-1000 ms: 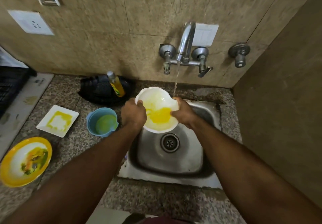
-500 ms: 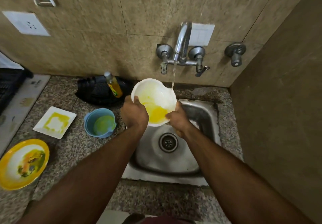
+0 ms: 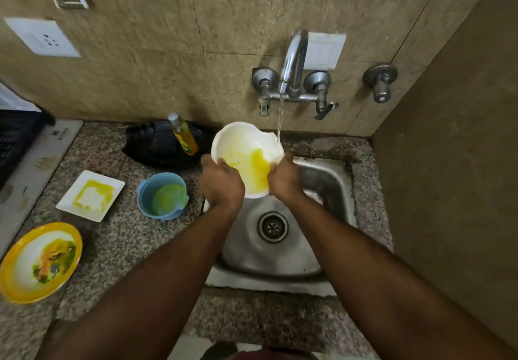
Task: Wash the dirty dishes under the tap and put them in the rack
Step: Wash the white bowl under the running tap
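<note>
**A:** Where is the white bowl right now?

**B:** Over the back edge of the steel sink, held between both hands and tipped toward the person. The left hand grips the near-left rim with its thumb hooked inside; the right hand clasps the right side, fingers curled around the outside wall. Neither hand is slack.

**A:** And the water?

**B:** A thin stream falls from the tap and lands right at the bowl's far-right rim, by the notch. The yellow residue sits lower, pooled toward the near side.

**A:** So how do I rinse it well?

**B:** I'd say shift the bowl a little to the right and back, so the stream lands inside rather than on the lip. Then rotate it slowly so the water sweeps over the yellow patch. One hand could probably let go to rub the smear while the other keeps its hold.

**A:** Any risk?

**B:** A wet rim likely gets slippery, so keep that thumb hooked in. Keep the bowl over the basin so runoff misses the granite counter, where the blue cup, square white plate and yellow-rimmed plate wait unwashed.
</note>
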Available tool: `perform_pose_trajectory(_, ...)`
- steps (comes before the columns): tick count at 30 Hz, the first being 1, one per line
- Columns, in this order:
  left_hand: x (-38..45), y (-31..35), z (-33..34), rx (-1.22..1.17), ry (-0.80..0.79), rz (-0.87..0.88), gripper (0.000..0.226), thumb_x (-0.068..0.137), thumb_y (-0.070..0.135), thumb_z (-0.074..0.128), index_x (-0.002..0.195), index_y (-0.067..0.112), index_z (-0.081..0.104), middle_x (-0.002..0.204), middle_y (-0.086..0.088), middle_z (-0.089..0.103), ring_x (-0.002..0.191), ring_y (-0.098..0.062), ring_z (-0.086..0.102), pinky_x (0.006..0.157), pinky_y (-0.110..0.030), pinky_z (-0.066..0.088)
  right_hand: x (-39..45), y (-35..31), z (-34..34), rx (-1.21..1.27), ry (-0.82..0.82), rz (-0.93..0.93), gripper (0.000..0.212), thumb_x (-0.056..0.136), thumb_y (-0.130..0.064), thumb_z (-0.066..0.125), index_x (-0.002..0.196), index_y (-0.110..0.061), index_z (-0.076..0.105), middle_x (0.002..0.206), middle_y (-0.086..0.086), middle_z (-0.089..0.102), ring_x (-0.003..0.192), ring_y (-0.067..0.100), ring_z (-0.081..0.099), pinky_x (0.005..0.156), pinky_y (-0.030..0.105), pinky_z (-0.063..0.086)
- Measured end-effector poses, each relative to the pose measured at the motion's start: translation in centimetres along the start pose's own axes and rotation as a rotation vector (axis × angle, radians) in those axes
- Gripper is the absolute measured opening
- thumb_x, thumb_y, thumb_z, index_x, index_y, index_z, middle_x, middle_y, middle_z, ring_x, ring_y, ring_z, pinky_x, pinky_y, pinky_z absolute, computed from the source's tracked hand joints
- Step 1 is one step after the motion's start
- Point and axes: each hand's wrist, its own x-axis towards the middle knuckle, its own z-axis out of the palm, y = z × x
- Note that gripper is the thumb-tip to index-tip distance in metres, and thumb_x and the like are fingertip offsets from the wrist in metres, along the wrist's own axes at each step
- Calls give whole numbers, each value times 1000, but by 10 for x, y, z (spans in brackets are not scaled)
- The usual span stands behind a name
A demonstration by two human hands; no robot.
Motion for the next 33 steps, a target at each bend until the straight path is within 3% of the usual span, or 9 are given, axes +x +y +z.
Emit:
perform_pose_trajectory(2, 5, -2, -1, 22, -13, -6, 30, 105, 20, 49, 127, -1, 54, 119, -29, 67, 110, -50, 61, 85, -48, 45, -12, 9, 1, -32, -92, -108, 62, 97, -6, 45, 153, 0, 18, 150, 26, 41, 128, 42, 52, 98, 44, 51)
perform_pose_trajectory(4, 6, -3, 0, 37, -29, 0, 29, 105, 20, 49, 125, 0, 54, 118, -29, 67, 110, -50, 61, 85, -48, 46, -20, 19, -1, -200, -156, -226, 79, 97, -4, 42, 158, 0, -8, 167, 23, -7, 152, 42, 16, 114, 48, 39)
perform_pose_trajectory(6, 6, -2, 2, 30, -40, -11, 28, 104, 20, 49, 123, 0, 54, 118, -28, 67, 109, -50, 61, 85, -48, 46, -25, 31, -2, -447, -139, -437, 72, 100, -16, 41, 157, 6, 3, 164, 23, -22, 154, 40, -13, 124, 50, 20)
perform_pose_trajectory(8, 9, -1, 4, 30, -48, -17, 27, 104, 20, 49, 122, 0, 54, 118, -28, 67, 110, -50, 61, 85, -48, 46, -32, 34, -11, -555, -137, -546, 67, 106, -41, 28, 155, 5, 23, 168, 18, -10, 155, 33, -14, 127, 48, 4)
perform_pose_trajectory(11, 10, -4, 8, 69, -82, 41, 25, 103, 19, 50, 118, 0, 53, 114, -29, 67, 106, -51, 61, 84, -49, 47, -36, 40, -17, -666, -194, -570, 86, 101, -64, 7, 158, -1, 21, 170, 12, -2, 157, 24, -11, 126, 48, -2)
perform_pose_trajectory(19, 11, -6, 19, 71, -76, 38, 25, 99, 13, 51, 121, 0, 49, 112, -30, 67, 103, -50, 62, 78, -46, 43, -1, 28, 0, -765, -160, -515, 79, 100, -59, 7, 162, -11, 6, 170, -1, -14, 154, 11, -18, 125, 49, -7)
perform_pose_trajectory(26, 18, -18, 30, 45, -46, -122, 28, 102, 21, 52, 121, 0, 55, 120, -27, 66, 113, -47, 60, 90, -48, 45, -47, 10, 23, -658, -273, -350, 103, 85, -61, -9, 146, 1, 47, 155, 23, 41, 148, 33, 31, 124, 46, 15)
perform_pose_trajectory(29, 28, -28, 37, -34, -136, -112, 37, 103, 25, 53, 126, -3, 59, 125, -29, 64, 116, -46, 59, 94, -46, 45, -52, 12, 14, -653, -277, -455, 86, 90, -55, 2, 125, -7, 64, 133, 19, 62, 132, 32, 49, 115, 44, 28)
perform_pose_trajectory(33, 31, -41, 48, -267, -324, -166, 36, 98, 37, 57, 113, 6, 68, 108, -21, 71, 98, -42, 69, 86, -52, 58, -41, 13, 1, -791, -286, -381, 79, 99, -56, 10, 147, -2, 44, 151, 23, 45, 143, 36, 37, 120, 46, 22)
